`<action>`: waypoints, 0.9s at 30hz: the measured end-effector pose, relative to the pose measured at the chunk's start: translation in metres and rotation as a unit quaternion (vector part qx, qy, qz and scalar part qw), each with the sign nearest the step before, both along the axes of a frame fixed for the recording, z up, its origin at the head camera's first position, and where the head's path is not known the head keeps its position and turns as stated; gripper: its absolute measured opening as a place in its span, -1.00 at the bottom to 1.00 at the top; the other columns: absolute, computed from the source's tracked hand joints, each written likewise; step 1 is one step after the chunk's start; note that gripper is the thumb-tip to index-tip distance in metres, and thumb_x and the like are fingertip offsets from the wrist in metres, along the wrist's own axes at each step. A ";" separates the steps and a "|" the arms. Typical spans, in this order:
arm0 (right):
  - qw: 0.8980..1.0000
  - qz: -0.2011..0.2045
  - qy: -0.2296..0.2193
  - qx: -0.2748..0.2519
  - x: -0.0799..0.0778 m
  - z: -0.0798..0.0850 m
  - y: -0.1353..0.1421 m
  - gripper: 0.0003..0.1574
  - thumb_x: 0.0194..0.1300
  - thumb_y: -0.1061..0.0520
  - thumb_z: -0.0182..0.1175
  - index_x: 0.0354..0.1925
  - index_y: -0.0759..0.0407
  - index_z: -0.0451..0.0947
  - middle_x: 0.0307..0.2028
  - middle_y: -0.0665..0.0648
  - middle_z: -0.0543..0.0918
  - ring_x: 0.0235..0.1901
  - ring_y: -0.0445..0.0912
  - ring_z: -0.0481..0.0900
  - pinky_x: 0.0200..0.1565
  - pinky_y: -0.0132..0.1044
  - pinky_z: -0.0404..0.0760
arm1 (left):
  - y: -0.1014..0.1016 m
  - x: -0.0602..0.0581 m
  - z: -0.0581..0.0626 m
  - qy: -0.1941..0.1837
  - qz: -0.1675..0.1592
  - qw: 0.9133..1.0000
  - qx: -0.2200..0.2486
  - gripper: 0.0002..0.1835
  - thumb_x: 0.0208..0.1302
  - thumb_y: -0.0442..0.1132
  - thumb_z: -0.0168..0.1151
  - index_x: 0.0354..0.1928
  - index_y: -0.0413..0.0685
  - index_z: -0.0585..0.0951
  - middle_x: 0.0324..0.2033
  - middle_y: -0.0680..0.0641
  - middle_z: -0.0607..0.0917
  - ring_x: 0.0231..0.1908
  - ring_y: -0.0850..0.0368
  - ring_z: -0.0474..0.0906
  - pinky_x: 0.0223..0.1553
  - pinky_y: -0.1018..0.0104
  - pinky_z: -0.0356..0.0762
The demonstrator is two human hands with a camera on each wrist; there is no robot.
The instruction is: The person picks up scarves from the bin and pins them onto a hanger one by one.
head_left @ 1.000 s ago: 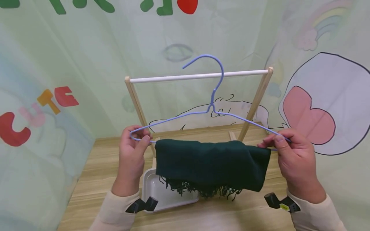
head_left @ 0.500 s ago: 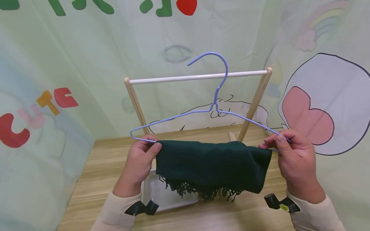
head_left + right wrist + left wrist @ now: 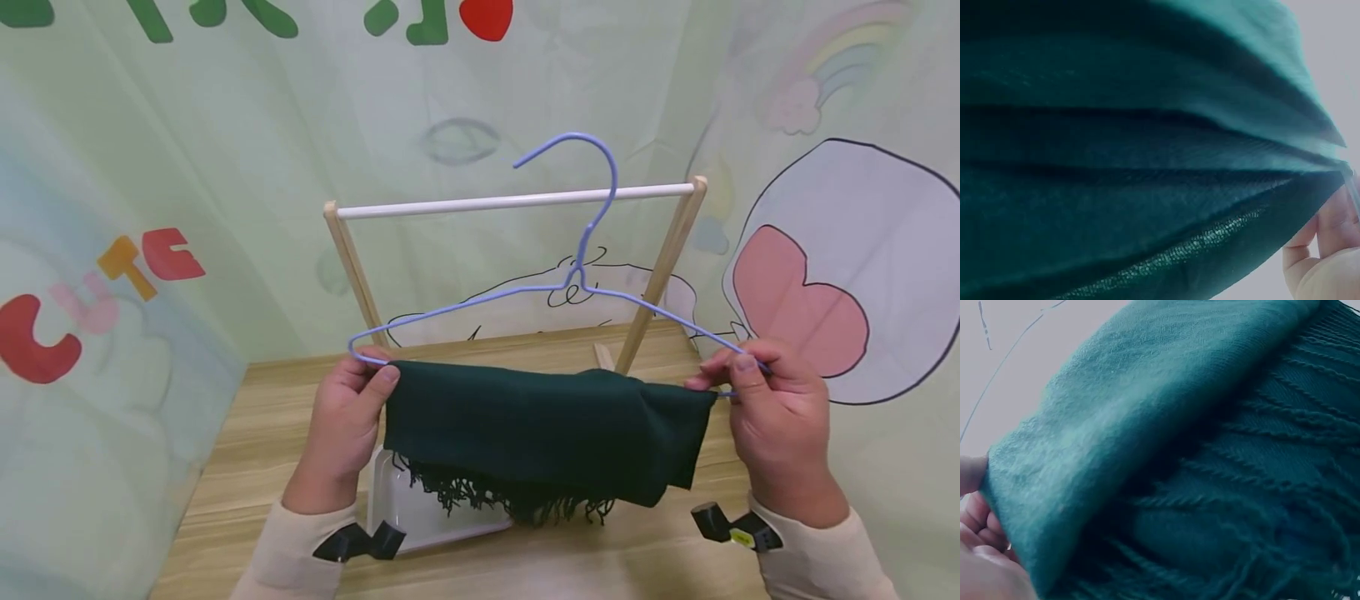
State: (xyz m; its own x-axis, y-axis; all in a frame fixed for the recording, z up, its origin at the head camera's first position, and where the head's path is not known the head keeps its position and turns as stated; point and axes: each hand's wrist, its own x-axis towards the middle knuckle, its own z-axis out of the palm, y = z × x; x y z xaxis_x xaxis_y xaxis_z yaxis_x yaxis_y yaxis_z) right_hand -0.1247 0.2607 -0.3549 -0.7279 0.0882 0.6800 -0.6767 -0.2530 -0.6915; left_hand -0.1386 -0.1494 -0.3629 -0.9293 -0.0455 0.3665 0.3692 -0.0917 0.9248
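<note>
A dark green scarf (image 3: pixel 517 433) with a fringed lower edge hangs folded over the bottom bar of a blue wire hanger (image 3: pixel 510 290). My left hand (image 3: pixel 348 417) pinches the scarf's upper left corner, close to the hanger's left end. In the left wrist view, thumb and fingers meet on that corner of the scarf (image 3: pixel 1104 425), and its twisted fringe shows below the fold. My right hand (image 3: pixel 780 417) grips the hanger's right end, just beyond the scarf's right edge. Folds of the scarf (image 3: pixel 1116 137) fill most of the right wrist view. The hanger's hook points up and left.
Behind the hanger stands a rack with wooden legs (image 3: pixel 660 275) and a white rail (image 3: pixel 465 203). A white tray (image 3: pixel 390 533) lies on the wooden table (image 3: pixel 247 467), partly behind the scarf. Printed curtains enclose the back and sides.
My left hand has gone from the hanger's left end to the scarf's corner and drawn it left. The hanger has shifted right, with my right hand still holding its end.
</note>
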 end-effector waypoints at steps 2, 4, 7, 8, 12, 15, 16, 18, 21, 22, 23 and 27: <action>1.000 -0.008 -0.001 0.002 0.000 0.000 0.002 -0.78 0.54 0.56 -0.15 -0.14 0.74 0.43 -0.23 0.31 0.73 -0.32 -0.01 0.79 -0.13 -0.26 0.76 | -0.001 0.000 0.001 0.002 0.002 1.000 0.009 -0.78 0.52 -0.47 0.14 -0.18 0.04 0.64 -0.28 0.13 0.63 -0.20 0.21 0.51 -0.12 0.44 0.54; 1.000 -0.021 -0.003 0.002 0.000 0.000 0.004 -0.79 0.55 0.54 -0.12 -0.13 0.75 0.43 -0.23 0.30 0.73 -0.34 -0.01 0.79 -0.14 -0.26 0.76 | -0.002 0.000 0.002 0.003 0.008 1.000 0.013 -0.78 0.51 -0.47 0.15 -0.20 0.04 0.64 -0.30 0.14 0.63 -0.21 0.21 0.50 -0.13 0.44 0.52; 1.000 -0.024 0.002 -0.009 0.000 0.001 0.007 -0.79 0.54 0.54 -0.11 -0.12 0.77 0.43 -0.25 0.31 0.73 -0.35 -0.01 0.79 -0.16 -0.25 0.76 | -0.003 0.000 0.003 0.003 0.016 1.000 0.016 -0.76 0.50 -0.49 0.16 -0.24 0.03 0.64 -0.30 0.13 0.64 -0.21 0.21 0.50 -0.13 0.44 0.50; 1.000 -0.019 0.004 -0.015 -0.001 0.001 0.008 -0.79 0.54 0.55 -0.11 -0.11 0.77 0.44 -0.25 0.31 0.73 -0.34 0.00 0.78 -0.16 -0.25 0.76 | -0.003 0.000 0.004 0.002 0.018 1.000 0.017 -0.76 0.49 -0.49 0.16 -0.26 0.02 0.64 -0.30 0.13 0.64 -0.22 0.22 0.50 -0.13 0.44 0.50; 0.999 0.011 0.020 -0.038 -0.002 0.001 0.010 -0.78 0.51 0.60 -0.16 -0.11 0.77 0.44 -0.24 0.35 0.73 -0.31 0.03 0.77 -0.17 -0.22 0.77 | -0.006 0.000 0.006 -0.002 0.024 1.000 0.011 -0.75 0.48 -0.51 0.16 -0.30 0.00 0.62 -0.32 0.11 0.63 -0.26 0.22 0.51 -0.17 0.44 0.50; 0.999 0.015 0.020 -0.040 -0.002 0.000 0.010 -0.77 0.51 0.61 -0.17 -0.11 0.77 0.43 -0.24 0.35 0.73 -0.32 0.03 0.78 -0.17 -0.22 0.77 | -0.008 0.001 0.008 -0.003 0.027 1.000 -0.005 -0.75 0.47 -0.52 0.16 -0.30 0.01 0.60 -0.34 0.11 0.62 -0.29 0.21 0.50 -0.19 0.43 0.50; 0.999 0.013 0.018 -0.040 -0.001 0.000 0.010 -0.78 0.51 0.61 -0.16 -0.11 0.77 0.43 -0.24 0.35 0.73 -0.34 0.02 0.79 -0.18 -0.22 0.77 | -0.008 0.002 0.008 0.002 0.028 1.000 -0.014 -0.77 0.47 -0.51 0.17 -0.26 0.01 0.60 -0.32 0.10 0.62 -0.28 0.20 0.50 -0.18 0.44 0.50; 0.999 0.008 0.015 -0.037 -0.001 0.000 0.009 -0.78 0.51 0.60 -0.15 -0.11 0.77 0.43 -0.24 0.34 0.73 -0.36 0.02 0.79 -0.18 -0.23 0.76 | -0.009 0.002 0.010 0.023 0.030 0.999 -0.026 -0.79 0.45 -0.53 0.17 -0.14 -0.03 0.59 -0.26 0.08 0.63 -0.22 0.17 0.52 -0.13 0.45 0.52; 0.999 0.009 0.015 -0.033 -0.001 0.000 0.008 -0.79 0.51 0.60 -0.16 -0.12 0.75 0.43 -0.24 0.34 0.73 -0.32 0.01 0.78 -0.18 -0.24 0.76 | -0.010 0.000 0.015 0.099 0.036 0.992 -0.072 -0.78 0.42 -0.56 0.16 0.04 -0.27 0.56 -0.13 0.06 0.66 -0.10 0.13 0.56 -0.01 0.43 0.51; 0.999 0.010 0.016 -0.031 -0.002 0.000 0.008 -0.79 0.51 0.60 -0.16 -0.12 0.75 0.43 -0.24 0.34 0.73 -0.30 0.01 0.78 -0.18 -0.24 0.77 | -0.010 0.000 0.017 0.126 0.040 0.987 -0.096 -0.75 0.40 -0.58 0.16 0.07 -0.33 0.56 -0.11 0.02 0.67 -0.08 0.11 0.57 0.01 0.41 0.50; 0.999 0.012 0.018 -0.031 -0.002 -0.001 0.008 -0.78 0.51 0.61 -0.16 -0.12 0.74 0.44 -0.24 0.34 0.74 -0.29 0.01 0.77 -0.17 -0.24 0.77 | -0.010 -0.001 0.021 0.151 0.046 0.980 -0.125 -0.75 0.38 -0.59 0.16 0.06 -0.37 0.57 -0.12 0.02 0.68 -0.07 0.12 0.57 0.03 0.40 0.48; 0.999 0.019 0.022 -0.032 -0.004 -0.001 0.005 -0.79 0.50 0.61 -0.16 -0.13 0.71 0.44 -0.23 0.32 0.74 -0.28 0.01 0.76 -0.17 -0.23 0.77 | -0.005 -0.003 0.032 0.211 0.063 0.942 -0.254 -0.89 0.35 -0.50 0.27 -0.15 -0.26 0.69 -0.24 -0.04 0.68 -0.14 0.16 0.54 -0.02 0.42 0.45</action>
